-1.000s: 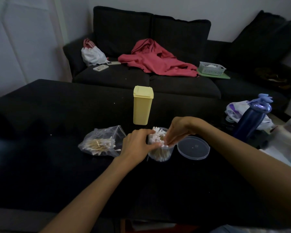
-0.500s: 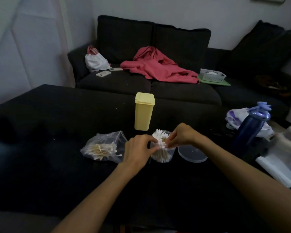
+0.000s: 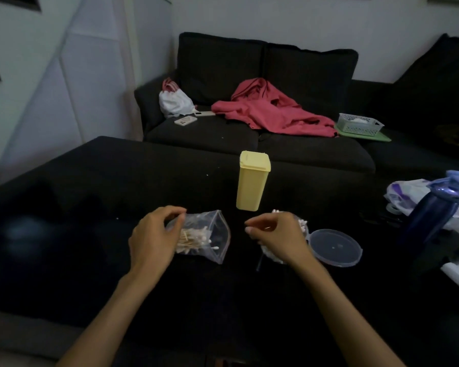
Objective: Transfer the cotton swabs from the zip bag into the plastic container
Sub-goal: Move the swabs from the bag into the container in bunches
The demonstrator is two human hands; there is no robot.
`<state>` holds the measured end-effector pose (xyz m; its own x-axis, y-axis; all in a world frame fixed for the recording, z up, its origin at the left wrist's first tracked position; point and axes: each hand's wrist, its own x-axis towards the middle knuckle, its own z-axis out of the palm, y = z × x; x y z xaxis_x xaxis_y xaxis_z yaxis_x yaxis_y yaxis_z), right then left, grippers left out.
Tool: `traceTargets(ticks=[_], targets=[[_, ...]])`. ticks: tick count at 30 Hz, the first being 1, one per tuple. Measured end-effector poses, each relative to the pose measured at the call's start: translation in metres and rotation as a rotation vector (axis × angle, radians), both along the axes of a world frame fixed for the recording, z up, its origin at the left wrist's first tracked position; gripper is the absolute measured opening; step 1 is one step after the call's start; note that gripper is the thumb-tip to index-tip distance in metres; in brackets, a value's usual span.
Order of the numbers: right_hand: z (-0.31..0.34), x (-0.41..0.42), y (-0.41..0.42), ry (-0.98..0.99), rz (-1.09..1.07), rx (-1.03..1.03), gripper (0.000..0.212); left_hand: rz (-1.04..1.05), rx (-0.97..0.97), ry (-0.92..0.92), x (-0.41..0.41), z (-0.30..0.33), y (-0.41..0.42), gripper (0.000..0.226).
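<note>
— So, what is seen of the surface and the room?

— A black table [image 3: 90, 260] with a dull, matte top is shown, dimly lit, with pale walls behind it. A dark sofa [image 3: 263, 144] is set beyond the far edge; a red garment [image 3: 270, 112] is draped over its seat, and a white bag [image 3: 175, 103] and a small mesh basket [image 3: 359, 123] are laid to either side of it.

— And which way is the zip bag pointed?

— The zip bag [image 3: 210, 234] is laid flat on the table, its mouth turned to the right and gaping. The cotton swabs [image 3: 194, 238] inside are bundled with their long axis running roughly left to right, white tips toward the opening.

— How are the hands placed?

— The left hand [image 3: 154, 239] is curled over the bag's left end, the clear film pinched at its top edge between thumb and fingertips. The right hand [image 3: 276, 237] is held just right of the bag, fingers loosely bent and thumb near forefinger; whether anything is gripped cannot be told.

— What is made out of materials and shapes?

— A clear round plastic container [image 3: 302, 229] is mostly hidden behind the right hand, white swab tips showing above the knuckles. A round translucent lid [image 3: 335, 247] is laid flat just beside it. A tall yellow box [image 3: 252, 181] of smooth plastic, rectangular and capped, is stood upright behind both hands. A blue bottle [image 3: 432, 210] is seen at the right edge.
</note>
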<state>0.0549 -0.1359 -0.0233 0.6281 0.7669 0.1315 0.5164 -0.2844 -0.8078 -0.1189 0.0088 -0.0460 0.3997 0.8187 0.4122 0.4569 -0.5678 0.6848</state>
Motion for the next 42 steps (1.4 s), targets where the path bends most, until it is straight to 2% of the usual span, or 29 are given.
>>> traceTargets(ticks=[3, 7, 9, 13, 16, 20, 24, 28, 31, 34, 37, 38, 42], targets=[[-0.027, -0.014, 0.019, -0.024, 0.070, -0.020, 0.018, -0.038, -0.058, 0.183, -0.005, -0.014, 0.017, 0.030], [-0.047, -0.018, 0.028, -0.024, 0.162, -0.107, 0.028, -0.300, -0.084, 0.356, -0.007, -0.026, 0.022, 0.044], [-0.051, -0.019, 0.030, -0.053, 0.197, -0.148, 0.031, -0.341, -0.085, 0.409, -0.007, -0.027, 0.017, 0.039], [-0.060, -0.016, 0.031, -0.008, 0.145, -0.127, 0.028, -0.309, 0.038, 0.560, -0.005, -0.027, 0.015, 0.028], [-0.060, -0.017, 0.029, 0.027, 0.154, -0.131, 0.027, -0.294, 0.013, 0.540, -0.002, -0.022, 0.016, 0.020], [-0.057, -0.020, 0.027, 0.021, 0.194, -0.156, 0.039, -0.313, -0.054, 0.516, 0.000, -0.020, 0.013, 0.017], [-0.052, -0.019, 0.024, 0.025, 0.144, -0.156, 0.049, -0.345, -0.112, 0.489, 0.001, -0.023, 0.013, 0.012], [-0.051, -0.019, 0.024, 0.068, 0.059, -0.132, 0.049, -0.383, -0.196, 0.455, 0.003, -0.024, 0.012, 0.011], [-0.052, -0.017, 0.025, 0.162, 0.004, -0.101, 0.038, -0.397, -0.216, 0.441, 0.006, -0.023, 0.009, 0.009], [-0.048, -0.013, 0.025, 0.250, 0.002, -0.097, 0.030, -0.419, -0.204, 0.440, 0.008, -0.023, 0.005, 0.025], [-0.041, -0.013, 0.023, 0.190, 0.081, -0.153, 0.021, -0.479, -0.218, 0.490, 0.010, -0.026, 0.003, 0.059], [-0.037, -0.014, 0.022, 0.178, 0.104, -0.168, 0.019, -0.490, -0.206, 0.531, 0.012, -0.027, 0.003, 0.060], [-0.029, -0.013, 0.019, 0.158, 0.133, -0.199, 0.020, -0.521, -0.183, 0.596, 0.016, -0.028, 0.002, 0.030]])
